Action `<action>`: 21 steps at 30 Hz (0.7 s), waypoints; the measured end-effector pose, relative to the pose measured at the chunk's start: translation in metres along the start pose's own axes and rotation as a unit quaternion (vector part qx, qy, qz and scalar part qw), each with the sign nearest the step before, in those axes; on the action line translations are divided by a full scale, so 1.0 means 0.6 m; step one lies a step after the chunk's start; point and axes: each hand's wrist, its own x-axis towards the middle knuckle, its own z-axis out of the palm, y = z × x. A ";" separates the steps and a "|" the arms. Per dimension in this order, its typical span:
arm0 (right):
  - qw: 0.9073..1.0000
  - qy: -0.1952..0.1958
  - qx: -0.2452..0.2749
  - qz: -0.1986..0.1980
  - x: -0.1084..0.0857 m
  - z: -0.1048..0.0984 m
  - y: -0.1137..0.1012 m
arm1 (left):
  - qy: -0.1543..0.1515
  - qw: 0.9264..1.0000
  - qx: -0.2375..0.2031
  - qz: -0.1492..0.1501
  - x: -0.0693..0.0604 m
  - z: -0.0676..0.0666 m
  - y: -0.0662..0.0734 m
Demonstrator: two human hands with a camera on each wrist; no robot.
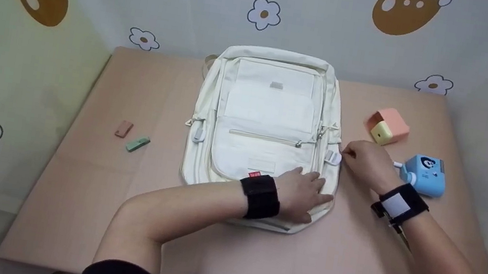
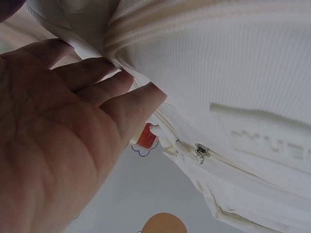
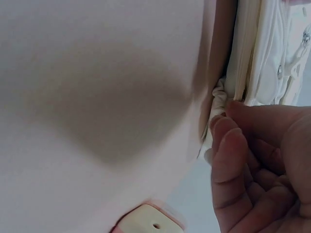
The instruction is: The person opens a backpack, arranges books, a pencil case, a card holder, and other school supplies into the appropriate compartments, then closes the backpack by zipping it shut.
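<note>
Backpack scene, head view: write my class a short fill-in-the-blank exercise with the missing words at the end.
The person's ____ grip lies spread on the cream backpack.
The blue device stands to the ____ of the backpack.
Beside the small pink block lies a small ____ one.
The small tag on the backpack, above a wristband, is ____.

Missing words: left; right; green; red.

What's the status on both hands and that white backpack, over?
Left hand spread on lower front of backpack. Right hand pinches at its right side. Bag on table, front showing. Nothing plainly in the way; blue crank device beside right hand.
</note>
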 end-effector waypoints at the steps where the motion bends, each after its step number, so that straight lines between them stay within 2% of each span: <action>1: 1.000 -0.002 -0.004 0.000 -0.004 -0.001 -0.002 | -0.001 1.000 0.001 0.001 0.000 0.000 0.000; 12: 0.998 -0.038 -0.047 -0.006 -0.031 -0.006 -0.020 | -0.009 1.000 -0.006 0.006 -0.001 -0.003 0.000; 21: 0.998 -0.026 -0.053 -0.020 -0.028 0.004 -0.011 | -0.012 1.000 -0.012 0.006 -0.001 -0.002 -0.001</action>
